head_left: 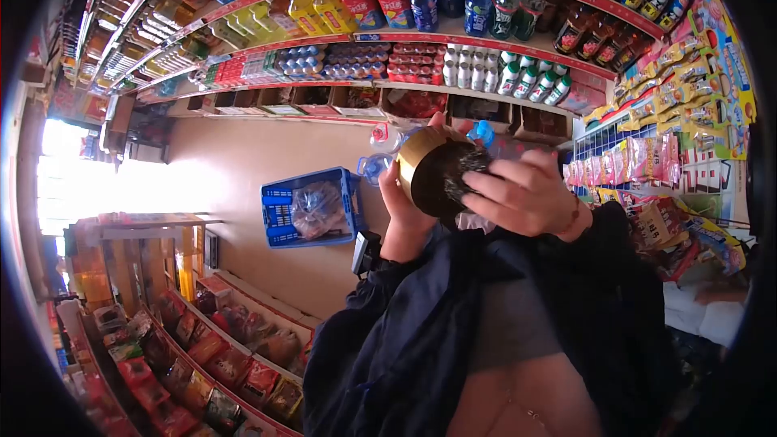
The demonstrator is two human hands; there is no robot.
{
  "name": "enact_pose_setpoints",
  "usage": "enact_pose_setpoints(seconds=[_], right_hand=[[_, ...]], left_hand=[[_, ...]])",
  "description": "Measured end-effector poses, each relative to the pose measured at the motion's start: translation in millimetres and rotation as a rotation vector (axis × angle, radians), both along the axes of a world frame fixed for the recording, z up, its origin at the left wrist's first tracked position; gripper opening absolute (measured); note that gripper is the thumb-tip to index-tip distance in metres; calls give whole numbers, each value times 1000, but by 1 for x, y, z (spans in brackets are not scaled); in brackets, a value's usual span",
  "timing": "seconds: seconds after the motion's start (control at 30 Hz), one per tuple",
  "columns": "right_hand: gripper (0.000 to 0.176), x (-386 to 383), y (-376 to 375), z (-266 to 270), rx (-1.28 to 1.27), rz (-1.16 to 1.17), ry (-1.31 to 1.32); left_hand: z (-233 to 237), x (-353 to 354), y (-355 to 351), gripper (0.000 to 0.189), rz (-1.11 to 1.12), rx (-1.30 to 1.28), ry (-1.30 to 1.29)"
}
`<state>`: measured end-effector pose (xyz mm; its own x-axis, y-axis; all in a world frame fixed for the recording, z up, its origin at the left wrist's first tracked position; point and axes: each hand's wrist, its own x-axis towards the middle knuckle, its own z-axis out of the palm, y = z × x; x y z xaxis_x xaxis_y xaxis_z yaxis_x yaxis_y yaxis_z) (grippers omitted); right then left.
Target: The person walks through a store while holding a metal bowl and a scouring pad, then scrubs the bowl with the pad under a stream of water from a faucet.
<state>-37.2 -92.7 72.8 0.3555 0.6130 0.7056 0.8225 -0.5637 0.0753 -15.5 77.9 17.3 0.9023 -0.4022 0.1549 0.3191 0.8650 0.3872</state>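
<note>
My left hand (pixel 403 206) is wrapped round a gold-coloured round tin (pixel 414 152), held up in front of my chest. The tin is tilted, and its dark round end faces my right hand (pixel 518 194). That hand is closed on a dark, fuzzy, glinting wad (pixel 468 168) that looks like a steel wool scrubber, pressed against the dark end. Shadow hides whether this end is hollow or solid. A beaded bracelet (pixel 575 214) circles my right wrist.
A blue plastic crate (pixel 312 239) holding clear plastic bags stands on the floor, with large plastic bottles (pixel 375 168) beside it. Drink shelves (pixel 380 39) run along one side, packaged-snack shelves (pixel 206 348) opposite. Hanging snack packs (pixel 627 162) are close to my right.
</note>
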Motion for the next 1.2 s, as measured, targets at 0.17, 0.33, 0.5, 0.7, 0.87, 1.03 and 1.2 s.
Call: enact_pose_setpoints(seconds=[0.17,0.33,0.5,0.7,0.87,1.03,1.2], right_hand=[[13,13,15,-4,-279,-9,114],[12,25,11,-7,-322,212,342],[16,24,10,-31,-187,210,458],[16,25,6,-25,-132,204,558],[17,27,-11,-25,-272,241,570],[29,21,-12,-26,-142,139,677],[34,14,-12,-42,64,63,759]], left_hand=[[1,-2,2,73,9,321,-56],[-10,-4,-3,71,-39,239,83],[-18,-6,-13,70,-27,305,172],[-13,-3,-17,68,-2,276,219],[-19,2,-20,66,-138,264,189],[-12,0,-35,65,-96,328,120],[-20,5,-39,58,33,331,130]])
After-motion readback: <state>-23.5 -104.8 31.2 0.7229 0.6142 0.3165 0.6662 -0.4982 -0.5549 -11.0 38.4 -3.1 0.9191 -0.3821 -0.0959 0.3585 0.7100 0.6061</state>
